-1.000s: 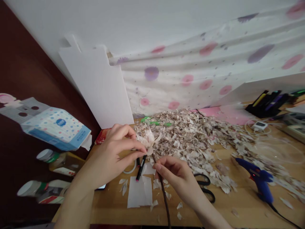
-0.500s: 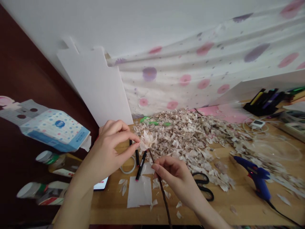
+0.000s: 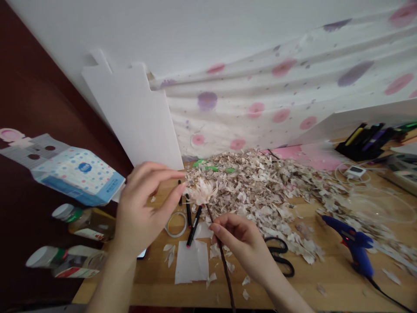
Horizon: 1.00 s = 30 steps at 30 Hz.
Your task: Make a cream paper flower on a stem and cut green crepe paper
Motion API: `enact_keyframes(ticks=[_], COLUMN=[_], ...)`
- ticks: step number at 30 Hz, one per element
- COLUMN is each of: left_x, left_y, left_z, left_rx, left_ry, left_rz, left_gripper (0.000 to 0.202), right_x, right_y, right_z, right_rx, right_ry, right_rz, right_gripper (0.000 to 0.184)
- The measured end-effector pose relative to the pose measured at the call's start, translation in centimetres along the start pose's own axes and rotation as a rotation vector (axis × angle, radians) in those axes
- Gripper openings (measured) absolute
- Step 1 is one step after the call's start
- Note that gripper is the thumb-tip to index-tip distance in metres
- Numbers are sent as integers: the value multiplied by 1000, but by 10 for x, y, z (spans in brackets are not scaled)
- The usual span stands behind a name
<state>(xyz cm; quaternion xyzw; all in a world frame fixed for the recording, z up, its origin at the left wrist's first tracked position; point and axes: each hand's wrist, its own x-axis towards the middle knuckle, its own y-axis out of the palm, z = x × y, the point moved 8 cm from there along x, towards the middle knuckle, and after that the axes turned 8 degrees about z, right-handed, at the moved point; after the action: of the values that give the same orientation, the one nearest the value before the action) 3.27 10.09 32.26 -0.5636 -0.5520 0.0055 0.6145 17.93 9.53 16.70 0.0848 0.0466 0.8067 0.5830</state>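
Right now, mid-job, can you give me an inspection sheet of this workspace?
Surface: wooden table, strewn with scraps.
Job's things: paper flower on a dark stem.
Clutter: scrap pile, scissors, markers, tape roll, white sheet.
Hands: right hand pinches the stem; left hand open, fingertips at the flower.
Cables: glue gun cord trails off the near edge; charger with looped lead.
Surroundings: foam board, floral cloth, bottles at left.

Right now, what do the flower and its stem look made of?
The flower: thin, matte, cream flakes, probably paper or dried husk; crinkled edges match the pile. The stem: likely a bare twig or wrapped wire; dark, thin, slightly crooked.
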Motion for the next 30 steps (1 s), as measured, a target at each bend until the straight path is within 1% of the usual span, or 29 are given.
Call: enact_keyframes(ticks=[1,2,4,6,8,11,17,22,30], left_x=[-13,-26,-50,-68,-79,-82,-79,-79,-78], left_y=[-8,-8,9,31,46,56,55,60,62], left_z=[-3,-7,-18,-18,-15,-9,-7,-4,-1], left_rx=[-8,15,83,120,120,90,71,51,-14], left_ry=[-1,10,67,41,6,-14,32,2,-55], left_rz=[-145,-211,-169,-75,-30,-25,-64,-63,-63], left_gripper=[17,21,24,29,33,35,33,34,35], right_x=[0,0,0,-1,-2,-4,-10,-12,-9], right_y=[0,-1,-1,0,2,4,2,3,2], right_z=[-1,-1,-3,-4,-4,-1,9,10,14], right_rx=[4,9,15,14,2,-40,-167,-218,-276], right_ry=[1,1,0,-2,-11,-34,-94,-117,-141], right_rz=[-4,-7,-8,-8,-8,-17,-83,-96,-106], right_gripper=[35,36,37,37,35,32,27,23,23])
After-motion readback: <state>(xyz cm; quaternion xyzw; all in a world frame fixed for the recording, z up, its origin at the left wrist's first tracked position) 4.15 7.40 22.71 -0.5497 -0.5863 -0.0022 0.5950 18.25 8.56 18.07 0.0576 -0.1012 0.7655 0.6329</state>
